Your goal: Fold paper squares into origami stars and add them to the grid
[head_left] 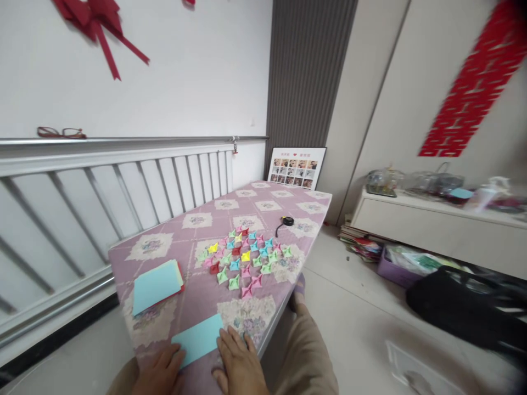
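A light blue paper rectangle [198, 339] lies flat on the patterned pink tablecloth [191, 293] near the front edge. My left hand [161, 370] rests at its left end, with the fingertips on the paper's edge and the fingers partly bent. At the right end lies my right hand [239, 359], fingers spread, its fingertips touching the paper's edge. Farther back stand several small folded paper pieces [246, 256] in pink, green, blue, yellow and red, grouped together. To the left is a stack of colored paper [157, 285] with light blue on top.
A black tape measure [287, 221] lies beyond the folded pieces. A framed photo board [297, 167] leans at the table's far end. A white radiator [135, 192] runs along the left side. On the floor at right are a black bag [461, 307] and a purple bin [397, 269].
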Tool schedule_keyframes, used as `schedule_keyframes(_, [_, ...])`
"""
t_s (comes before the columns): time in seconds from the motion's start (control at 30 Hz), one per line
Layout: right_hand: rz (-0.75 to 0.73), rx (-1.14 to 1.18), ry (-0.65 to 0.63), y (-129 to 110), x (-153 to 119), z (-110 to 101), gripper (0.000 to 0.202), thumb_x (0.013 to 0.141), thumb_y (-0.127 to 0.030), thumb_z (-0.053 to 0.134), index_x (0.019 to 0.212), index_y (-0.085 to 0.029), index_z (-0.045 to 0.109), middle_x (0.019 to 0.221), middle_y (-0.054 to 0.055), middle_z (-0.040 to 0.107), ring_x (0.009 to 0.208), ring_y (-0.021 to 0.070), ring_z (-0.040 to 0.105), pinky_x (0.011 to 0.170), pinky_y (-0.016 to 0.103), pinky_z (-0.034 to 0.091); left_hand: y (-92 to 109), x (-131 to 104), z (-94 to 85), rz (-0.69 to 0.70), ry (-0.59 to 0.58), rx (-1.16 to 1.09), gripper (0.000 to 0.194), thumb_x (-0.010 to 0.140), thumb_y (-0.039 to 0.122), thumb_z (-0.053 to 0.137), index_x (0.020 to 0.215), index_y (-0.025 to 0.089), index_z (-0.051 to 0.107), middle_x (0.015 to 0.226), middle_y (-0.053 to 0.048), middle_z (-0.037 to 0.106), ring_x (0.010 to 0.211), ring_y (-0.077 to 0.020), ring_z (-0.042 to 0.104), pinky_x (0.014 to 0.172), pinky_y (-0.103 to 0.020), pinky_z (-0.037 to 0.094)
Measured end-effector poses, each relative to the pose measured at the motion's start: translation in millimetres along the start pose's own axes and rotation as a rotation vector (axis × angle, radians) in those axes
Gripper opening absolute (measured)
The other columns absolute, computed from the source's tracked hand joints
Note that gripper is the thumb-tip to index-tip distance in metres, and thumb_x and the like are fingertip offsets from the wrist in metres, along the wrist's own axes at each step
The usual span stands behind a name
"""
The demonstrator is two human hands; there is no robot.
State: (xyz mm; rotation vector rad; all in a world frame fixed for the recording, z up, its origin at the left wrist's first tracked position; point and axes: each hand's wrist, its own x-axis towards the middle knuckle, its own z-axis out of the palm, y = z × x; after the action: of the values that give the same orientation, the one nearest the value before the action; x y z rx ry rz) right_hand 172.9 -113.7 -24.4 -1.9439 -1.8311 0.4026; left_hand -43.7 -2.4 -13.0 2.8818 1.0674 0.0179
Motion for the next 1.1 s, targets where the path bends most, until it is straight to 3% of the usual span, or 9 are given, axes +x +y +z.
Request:
schedule_keyframes(0.13, [0.007,-0.047,0.032,-1,1,1,0.049,0.086,-0.037,0.054,0.134,-0.031,0.047,0.142,0.001,0.043,0.133,0.0265,0.035,0.109,0.05,0.027,20,5,-5.1,-0.116,-0.091,-0.008,0.048,0.08,0.0,0.04,0.12,0.019,0.059,0.129,-0.009,0.056,0.119,-0.0215,0.05,0.101,-0.036,0.039])
schedule_keyframes(0.4, [-0.114,-0.226,0.093,11,5,12,0.047,0.087,-0.032,0.051,0.134,-0.028,0.048,0.141,0.002,0.045,0.131,0.026,0.039,0.105,0.047,0.032,13,6,-18.8,-0.113,-0.14,-0.045,0.043,0.083,0.002,0.038,0.118,0.018,0.056,0.132,-0.009,0.05,0.12,-0.024,0.045,0.099,-0.04,0.038])
schedule_keyframes(0.53, [-0.12,-0.27,0.094,13,6,14,0.047,0.088,-0.034,0.048,0.135,-0.028,0.047,0.141,0.002,0.045,0.131,0.0263,0.039,0.103,0.049,0.033,19,7,-19.3,-0.133,-0.107,-0.034,0.034,0.084,0.01,0.043,0.114,0.018,0.057,0.127,-0.01,0.053,0.116,-0.0266,0.046,0.097,-0.042,0.04])
schedule_keyframes(0.7, [-0.138,-0.307,0.11,15,9,18,0.046,0.089,-0.037,0.046,0.134,-0.028,0.048,0.14,0.003,0.047,0.13,0.0262,0.04,0.101,0.049,0.035,28,14,-14.7,-0.139,-0.055,0.004,0.032,0.088,0.008,0.038,0.115,0.014,0.054,0.122,-0.016,0.053,0.115,-0.0302,0.047,0.091,-0.046,0.043])
schedule_keyframes(0.97, [-0.272,-0.349,0.234,28,15,24,0.04,0.087,-0.037,0.048,0.124,-0.024,0.056,0.132,0.008,0.055,0.12,0.0324,0.051,0.09,0.053,0.041,20,21,-9.9,-0.105,0.013,-0.043,0.017,0.089,0.011,0.044,0.096,0.016,0.058,0.103,-0.009,0.058,0.098,-0.0232,0.053,0.084,-0.037,0.045])
schedule_keyframes(1.1, [-0.284,-0.328,0.318,25,17,21,0.034,0.085,-0.032,0.053,0.118,-0.026,0.059,0.116,0.01,0.065,0.104,0.0296,0.061,0.082,0.043,0.045,31,9,-5.1,-0.156,0.035,-0.067,0.014,0.091,0.016,0.044,0.088,0.018,0.059,0.095,-0.007,0.058,0.09,-0.0222,0.053,0.078,-0.036,0.045])
